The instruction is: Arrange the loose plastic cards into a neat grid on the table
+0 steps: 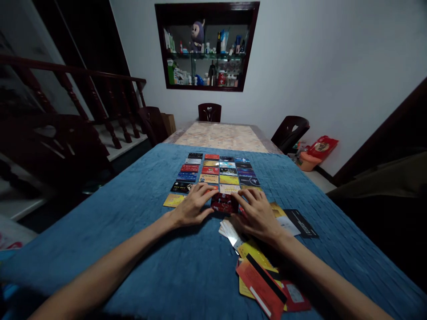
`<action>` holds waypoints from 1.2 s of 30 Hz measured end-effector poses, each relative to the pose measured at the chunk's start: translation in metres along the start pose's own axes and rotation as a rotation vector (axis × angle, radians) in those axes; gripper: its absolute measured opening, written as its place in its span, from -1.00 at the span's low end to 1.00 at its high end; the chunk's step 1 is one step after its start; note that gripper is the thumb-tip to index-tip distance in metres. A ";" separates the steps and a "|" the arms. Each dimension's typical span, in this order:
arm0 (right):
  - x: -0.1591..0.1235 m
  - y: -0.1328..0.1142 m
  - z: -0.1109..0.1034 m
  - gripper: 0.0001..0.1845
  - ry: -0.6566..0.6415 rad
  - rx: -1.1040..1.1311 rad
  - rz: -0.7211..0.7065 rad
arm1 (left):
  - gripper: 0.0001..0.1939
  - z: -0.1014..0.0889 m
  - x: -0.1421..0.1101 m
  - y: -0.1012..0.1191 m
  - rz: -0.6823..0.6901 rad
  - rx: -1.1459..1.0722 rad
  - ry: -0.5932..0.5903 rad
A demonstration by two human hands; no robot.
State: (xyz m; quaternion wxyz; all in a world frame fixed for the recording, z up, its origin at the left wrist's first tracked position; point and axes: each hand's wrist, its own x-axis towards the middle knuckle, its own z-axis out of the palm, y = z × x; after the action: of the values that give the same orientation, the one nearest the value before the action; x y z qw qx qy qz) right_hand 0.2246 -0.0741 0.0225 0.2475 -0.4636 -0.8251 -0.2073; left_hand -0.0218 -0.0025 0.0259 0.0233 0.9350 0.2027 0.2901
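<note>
Card (224, 203) in dark red, apparently gripped at its side edges by left hand (193, 205) and right hand (256, 214), card rows (210, 170) beyond both hands, loose cards (260, 288) near right hand

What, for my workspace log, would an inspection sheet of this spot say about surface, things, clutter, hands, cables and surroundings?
Surface: blue cloth over the near part of a table; patterned top beyond.
Job's things: rows of cards; a dark red card at their near end.
Clutter: overlapping loose cards by the right forearm, a red-orange card on top; a black card farther up.
Hands: left hand at the dark red card's left edge, right hand at its right; firmness of hold unclear.
Cables: nothing seen.
Surroundings: chairs, railing at left, shelved wall recess ahead, red bag at right.
</note>
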 end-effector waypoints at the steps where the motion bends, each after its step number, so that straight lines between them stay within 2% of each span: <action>1: 0.003 -0.001 0.001 -0.50 -0.012 0.010 -0.001 | -0.42 -0.002 -0.001 -0.002 -0.002 -0.002 -0.012; 11: 0.029 -0.014 0.022 -0.52 -0.176 0.133 0.037 | -0.52 -0.019 -0.010 -0.027 -0.060 0.029 -0.154; 18: 0.039 -0.021 0.037 -0.56 -0.236 0.171 0.059 | -0.59 -0.020 -0.016 -0.040 -0.059 0.133 -0.252; 30: 0.042 -0.022 0.042 -0.64 -0.371 0.255 0.090 | -0.79 -0.030 -0.012 -0.035 -0.143 0.097 -0.369; 36: 0.040 -0.021 0.044 -0.66 -0.351 0.285 0.090 | -0.77 -0.031 -0.012 -0.034 -0.136 0.106 -0.387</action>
State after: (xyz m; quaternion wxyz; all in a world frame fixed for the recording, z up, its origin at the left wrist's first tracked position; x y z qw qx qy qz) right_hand 0.1789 -0.0327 0.0097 0.1722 -0.4893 -0.8549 0.0065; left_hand -0.0603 0.0212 0.0402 0.0319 0.9573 0.2724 0.0918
